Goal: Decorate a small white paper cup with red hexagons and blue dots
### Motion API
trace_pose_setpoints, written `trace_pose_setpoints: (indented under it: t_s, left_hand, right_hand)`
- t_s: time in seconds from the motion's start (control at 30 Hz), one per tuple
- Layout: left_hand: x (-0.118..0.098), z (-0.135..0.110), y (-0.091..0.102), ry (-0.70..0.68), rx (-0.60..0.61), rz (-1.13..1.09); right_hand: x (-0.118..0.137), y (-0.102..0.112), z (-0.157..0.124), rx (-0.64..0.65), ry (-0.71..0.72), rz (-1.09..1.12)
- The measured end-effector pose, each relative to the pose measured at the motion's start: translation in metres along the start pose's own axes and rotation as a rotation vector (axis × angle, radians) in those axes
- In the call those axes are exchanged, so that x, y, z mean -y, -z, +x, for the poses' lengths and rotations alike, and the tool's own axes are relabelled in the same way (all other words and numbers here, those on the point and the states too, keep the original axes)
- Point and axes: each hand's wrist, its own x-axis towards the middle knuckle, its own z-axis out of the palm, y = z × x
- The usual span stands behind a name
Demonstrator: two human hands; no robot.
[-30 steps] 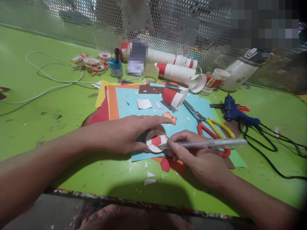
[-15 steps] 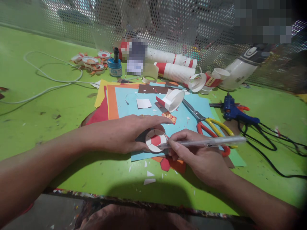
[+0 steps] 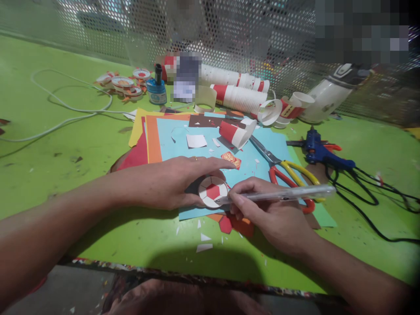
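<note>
A white paper disc (image 3: pixel 222 189) with a red hexagon and dark lines, like a football, lies on the light blue paper (image 3: pixel 173 140). My left hand (image 3: pixel 183 179) steadies it, thumb on its near left edge and the fingers curved round the far side. In my right hand (image 3: pixel 259 201) is a clear-barrelled pen (image 3: pixel 295 192), pinched near its tip, which touches the disc just below the red hexagon. Beyond my left fingertips lie a red and gold paper piece (image 3: pixel 231 161) and a cut paper cup (image 3: pixel 234 134) on its side.
Scissors (image 3: pixel 271 158) and a blue glue gun (image 3: pixel 324 151) with a black cord lie right. Behind are stacked paper cups (image 3: pixel 241 97), a blue bottle (image 3: pixel 156 91), finished-looking disc crafts (image 3: pixel 123 83) and a tilted white flask (image 3: pixel 323 100). Paper scraps (image 3: pixel 205 248) litter the near edge.
The cut paper cup has rolled over and shifted slightly, so more of its red side shows. Both hands, the disc and the pen stay nearly where they were.
</note>
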Motion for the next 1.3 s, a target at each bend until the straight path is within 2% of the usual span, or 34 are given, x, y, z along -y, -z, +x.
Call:
trace_pose_setpoints:
  t_s: [0.3,1.3]
  left_hand:
    - [0.0009,0.0007,-0.0004,-0.010,0.002,0.005]
    - [0.0029,-0.0001,-0.0025,-0.044,-0.049,0.040]
  right_hand:
    - [0.0021,-0.0013,0.0013,-0.012,-0.003,0.055]
    - [-0.0006,0.0006,0.0011,-0.002,0.019,-0.033]
